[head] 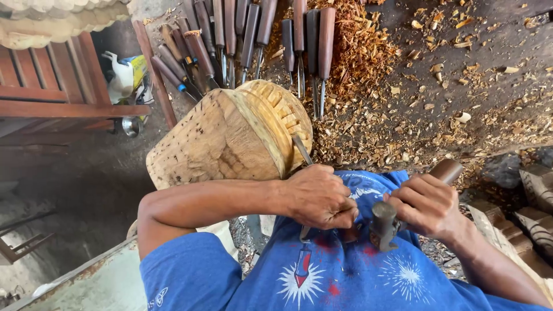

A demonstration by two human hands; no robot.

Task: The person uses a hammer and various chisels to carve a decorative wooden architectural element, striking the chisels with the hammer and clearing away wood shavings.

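The dark work floor fills the top and right of the view, strewn with pale wood chips that lie thickest from twelve to three o'clock of the carving. At nine to eleven o'clock stands a reddish slatted wooden frame, well apart from the hands.

The person's blue printed shirt covers the bottom of the view, at six o'clock.

The carved wooden block sits at the centre, tilted, its rough flat base turned toward eight o'clock and its notched, ribbed rim toward two o'clock. It rests against the person's body, just above the left forearm.

At twelve o'clock of the block a row of wood-handled chisels lies side by side on the floor, blades pointing down toward the block, the nearest tips just beside its rim.

The left hand, at five o'clock of the block, is closed tight around a chisel, whose steel blade runs up toward eleven o'clock and touches the ribbed rim.

The right hand, at three o'clock of the left, is wrapped fully around the brown handle of a hammer; its dark metal head hangs just beside the left knuckles.
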